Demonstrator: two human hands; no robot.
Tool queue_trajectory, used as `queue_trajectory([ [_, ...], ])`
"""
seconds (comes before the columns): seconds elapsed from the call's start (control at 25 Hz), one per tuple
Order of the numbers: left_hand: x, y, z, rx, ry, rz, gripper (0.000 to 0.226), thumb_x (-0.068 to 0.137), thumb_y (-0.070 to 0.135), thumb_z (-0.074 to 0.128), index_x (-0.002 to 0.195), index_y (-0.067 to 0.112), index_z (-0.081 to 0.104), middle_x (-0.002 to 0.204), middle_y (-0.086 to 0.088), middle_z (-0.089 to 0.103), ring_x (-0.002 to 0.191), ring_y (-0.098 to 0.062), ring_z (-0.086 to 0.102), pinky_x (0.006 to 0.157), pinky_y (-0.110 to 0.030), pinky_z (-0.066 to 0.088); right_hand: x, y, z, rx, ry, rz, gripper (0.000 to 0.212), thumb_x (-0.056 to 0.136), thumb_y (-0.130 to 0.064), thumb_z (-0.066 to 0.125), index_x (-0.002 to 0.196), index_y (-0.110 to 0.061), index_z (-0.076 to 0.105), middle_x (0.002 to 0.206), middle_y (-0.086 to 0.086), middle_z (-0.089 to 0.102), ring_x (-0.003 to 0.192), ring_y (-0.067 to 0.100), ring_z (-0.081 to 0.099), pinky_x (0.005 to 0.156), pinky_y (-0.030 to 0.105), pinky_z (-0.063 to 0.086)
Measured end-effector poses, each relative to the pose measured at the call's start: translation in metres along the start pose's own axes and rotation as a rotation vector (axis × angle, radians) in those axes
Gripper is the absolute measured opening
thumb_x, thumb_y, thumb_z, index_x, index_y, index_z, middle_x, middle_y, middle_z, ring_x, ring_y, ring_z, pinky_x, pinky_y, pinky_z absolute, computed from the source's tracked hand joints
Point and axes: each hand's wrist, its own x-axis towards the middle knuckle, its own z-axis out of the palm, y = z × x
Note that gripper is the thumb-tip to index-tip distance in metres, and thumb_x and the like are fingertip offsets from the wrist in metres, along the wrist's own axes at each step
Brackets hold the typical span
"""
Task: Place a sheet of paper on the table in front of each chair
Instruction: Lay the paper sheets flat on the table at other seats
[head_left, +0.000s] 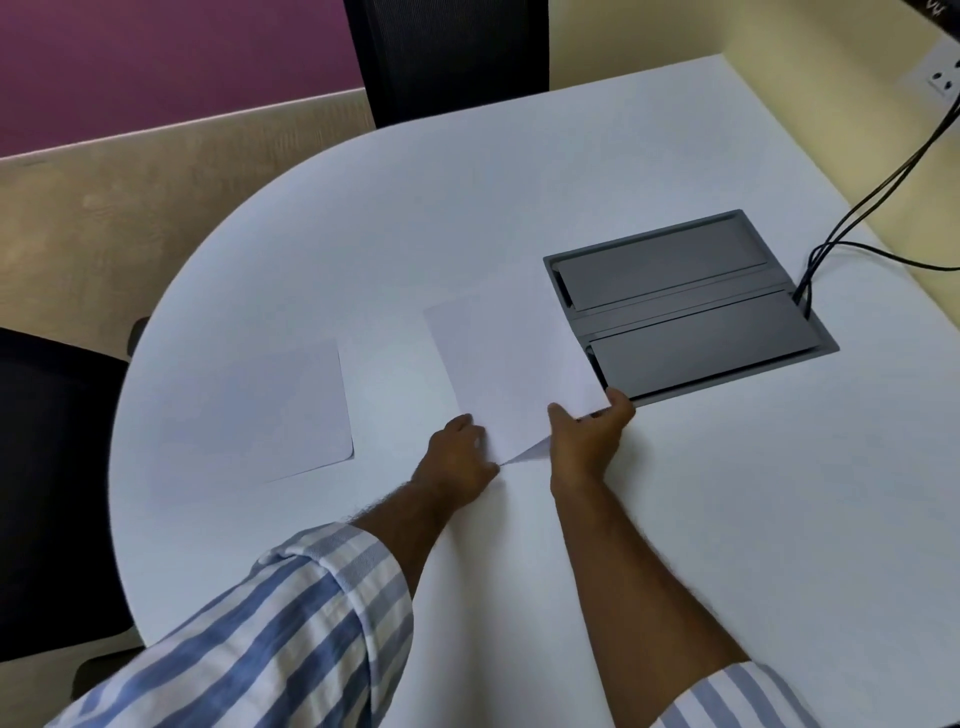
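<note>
A white sheet of paper (511, 358) is held above the middle of the white table (727, 519), its far end slanting away from me. My left hand (454, 460) pinches its near left corner. My right hand (589, 434) grips its near right edge, thumb on top. A second sheet (291, 410) lies flat on the table at the left, in front of a black chair (52, 467). Another black chair (447, 57) stands at the table's far side.
A grey cable box (685, 306) with two closed flaps is set into the table just right of the held sheet. Black cables (883, 171) run from it up to the right wall, where a socket (940, 80) sits.
</note>
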Motion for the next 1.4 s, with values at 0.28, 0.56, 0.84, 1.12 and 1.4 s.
queue_trajectory([
  [0.28,0.008,0.017,-0.026,-1.321,0.123,-0.521,0.044,0.098,0.048,0.064,0.116,0.008,0.068,0.109,-0.016,0.075,0.104,-0.036,0.074,0.096,-0.052,0.06,0.014,-0.031,-0.014,0.505,-0.091,0.464,0.089,0.079,0.021,0.072,0.153,-0.015,0.041,0.11,0.022,0.065,0.075,0.026,0.065,0.057,0.031,0.058],
  [0.56,0.007,0.033,-0.051,-1.494,0.118,-0.416,0.035,0.095,0.005,0.068,0.13,0.005,0.065,0.123,-0.015,0.074,0.095,-0.029,0.074,0.072,-0.037,0.063,-0.003,-0.05,-0.046,0.4,-0.257,0.473,0.084,0.082,0.018,0.072,0.154,-0.014,0.041,0.121,0.025,0.067,0.086,0.028,0.068,0.057,0.03,0.059],
  [0.84,-0.033,0.033,-0.062,-1.312,0.097,-0.163,0.04,0.092,0.0,0.067,0.129,0.013,0.067,0.118,-0.006,0.077,0.102,-0.028,0.075,0.075,-0.034,0.063,-0.053,-0.032,-0.101,0.116,-0.106,0.165,0.081,0.081,0.008,0.081,0.146,-0.025,0.045,0.084,0.007,0.054,0.06,0.014,0.064,0.065,0.031,0.064],
  [1.12,-0.084,0.025,-0.042,-1.201,-0.076,-0.086,0.032,0.091,0.011,0.071,0.122,0.02,0.071,0.114,-0.001,0.08,0.104,-0.028,0.075,0.073,-0.035,0.062,-0.135,-0.009,-0.162,-0.131,0.105,-0.066,0.057,0.08,-0.001,0.075,0.128,-0.027,0.06,0.082,0.002,0.063,0.078,0.033,0.072,0.079,0.048,0.065],
  [1.4,-0.139,0.039,0.005,-1.073,-0.233,-0.142,0.019,0.097,0.013,0.066,0.116,0.015,0.069,0.109,-0.01,0.078,0.088,-0.028,0.078,0.06,-0.034,0.063,-0.173,0.011,-0.243,-0.192,0.264,-0.025,0.021,0.095,-0.013,0.066,0.104,-0.032,0.068,0.082,-0.004,0.06,0.077,0.025,0.069,0.083,0.049,0.065],
])
